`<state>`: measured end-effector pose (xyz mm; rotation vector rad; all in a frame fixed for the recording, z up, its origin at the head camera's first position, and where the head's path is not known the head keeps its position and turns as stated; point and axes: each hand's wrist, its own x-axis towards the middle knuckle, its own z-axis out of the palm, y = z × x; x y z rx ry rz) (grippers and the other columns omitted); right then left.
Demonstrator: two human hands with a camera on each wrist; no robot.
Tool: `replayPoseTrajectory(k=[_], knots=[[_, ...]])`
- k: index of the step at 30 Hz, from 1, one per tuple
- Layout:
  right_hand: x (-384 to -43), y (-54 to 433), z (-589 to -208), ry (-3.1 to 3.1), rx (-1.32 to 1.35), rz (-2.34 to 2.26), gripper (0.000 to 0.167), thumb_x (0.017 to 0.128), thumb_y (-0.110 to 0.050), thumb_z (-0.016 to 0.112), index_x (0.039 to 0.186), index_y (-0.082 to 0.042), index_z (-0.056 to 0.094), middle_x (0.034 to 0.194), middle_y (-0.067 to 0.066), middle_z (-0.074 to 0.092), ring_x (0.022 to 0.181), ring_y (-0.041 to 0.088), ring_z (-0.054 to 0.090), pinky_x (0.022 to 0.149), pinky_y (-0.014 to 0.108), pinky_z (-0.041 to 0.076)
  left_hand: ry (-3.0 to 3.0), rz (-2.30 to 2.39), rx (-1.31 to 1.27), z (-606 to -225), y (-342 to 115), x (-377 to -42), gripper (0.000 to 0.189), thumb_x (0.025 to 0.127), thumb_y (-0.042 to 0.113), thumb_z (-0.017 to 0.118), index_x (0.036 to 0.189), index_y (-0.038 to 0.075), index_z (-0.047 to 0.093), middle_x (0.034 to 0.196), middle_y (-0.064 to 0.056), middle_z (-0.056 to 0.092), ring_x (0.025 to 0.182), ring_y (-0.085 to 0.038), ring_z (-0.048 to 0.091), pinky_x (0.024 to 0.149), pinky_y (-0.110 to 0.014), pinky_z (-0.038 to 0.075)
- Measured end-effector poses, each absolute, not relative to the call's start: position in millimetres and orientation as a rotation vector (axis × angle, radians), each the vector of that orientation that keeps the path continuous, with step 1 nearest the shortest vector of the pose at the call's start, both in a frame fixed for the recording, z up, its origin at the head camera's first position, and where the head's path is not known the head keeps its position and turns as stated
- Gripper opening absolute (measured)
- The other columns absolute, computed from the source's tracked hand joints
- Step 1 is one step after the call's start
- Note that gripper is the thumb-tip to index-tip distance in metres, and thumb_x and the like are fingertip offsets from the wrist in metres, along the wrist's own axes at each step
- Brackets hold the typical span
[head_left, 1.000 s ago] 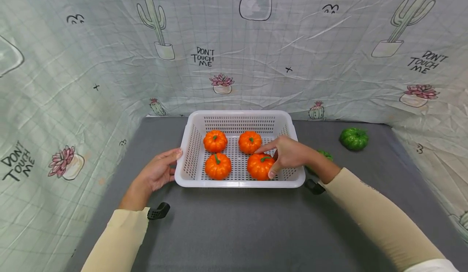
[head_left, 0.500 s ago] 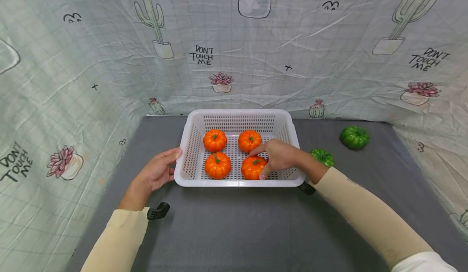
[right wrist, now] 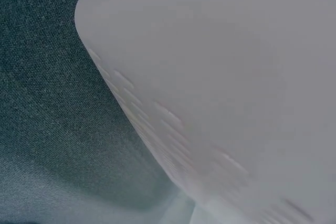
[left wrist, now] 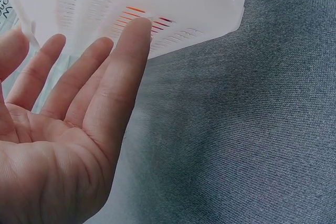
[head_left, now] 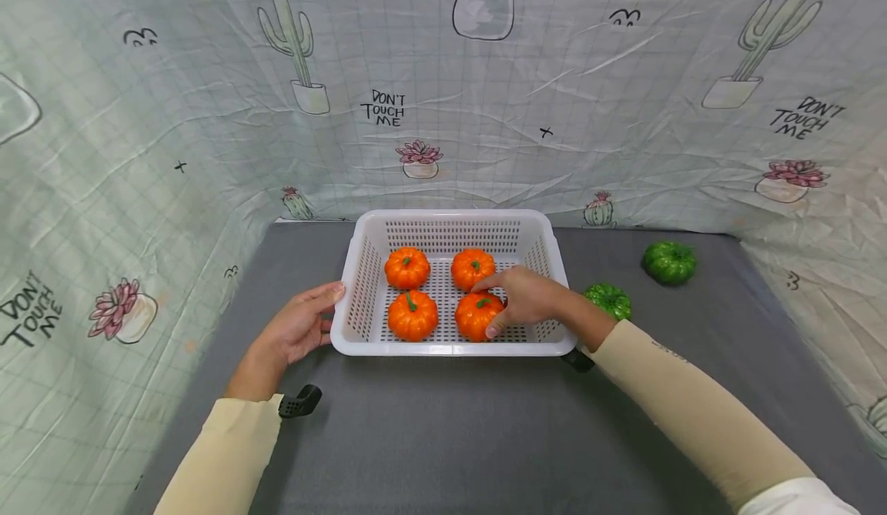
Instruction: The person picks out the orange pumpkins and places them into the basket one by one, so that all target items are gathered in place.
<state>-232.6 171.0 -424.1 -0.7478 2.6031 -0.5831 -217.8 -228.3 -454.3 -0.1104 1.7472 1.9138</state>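
A white slotted basket (head_left: 443,349) holds several small orange pumpkins with green stems. In the head view my right hand (head_left: 528,297) reaches over its right side and grips the front-right pumpkin (head_left: 476,316), thumb at the front and fingers behind. My left hand (head_left: 298,324) is at the basket's left end, its thumb at the rim. The left wrist view shows that hand's fingers (left wrist: 123,72) relaxed, fingertips against or close to the outer wall. In the right wrist view the basket's outside wall (right wrist: 210,51) fills most of the picture, and the right hand is out of sight.
Two green pumpkins lie right of the basket: one (head_left: 608,299) beside the right forearm, another (head_left: 669,262) farther back. Both wrists wear black straps (head_left: 301,401). A grey cloth (head_left: 443,438) covers the table, and a cactus-printed curtain (head_left: 485,115) hangs behind.
My right hand has shifted slightly left with the front-right pumpkin, which now sits nearer the basket's middle. The nearer green pumpkin shows more beside the forearm. My left hand stayed in place.
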Motion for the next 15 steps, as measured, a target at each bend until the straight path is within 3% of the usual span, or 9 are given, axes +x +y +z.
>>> replayPoseTrajectory(k=[6,15], knots=[[-232.5,171.7,-426.9,2.603,-0.728,-0.581,0.076,0.074,-0.046,0.094,0.140,-0.017,0.067,0.129,0.005,0.074,0.118,0.023,0.062,0.107,0.046,0.050,1.742,1.913,-0.118,-455.6,-225.6,-216.4,0.052,0.107,0.040,0.059,0.151,0.015,0.048,0.110,0.003,0.069,0.094,-0.019,0.076,0.082,-0.038,0.061],[-231.8,172.8,-427.5,2.625,-0.755,-0.517,0.072,0.078,-0.039,0.093,0.140,-0.015,0.066,0.134,0.005,0.071,0.117,0.022,0.063,0.107,0.046,0.050,1.764,1.902,-0.120,-455.2,-223.0,-217.5,0.061,0.106,0.041,0.059,0.157,0.011,0.041,0.110,0.004,0.069,0.094,-0.018,0.076,0.083,-0.038,0.060]])
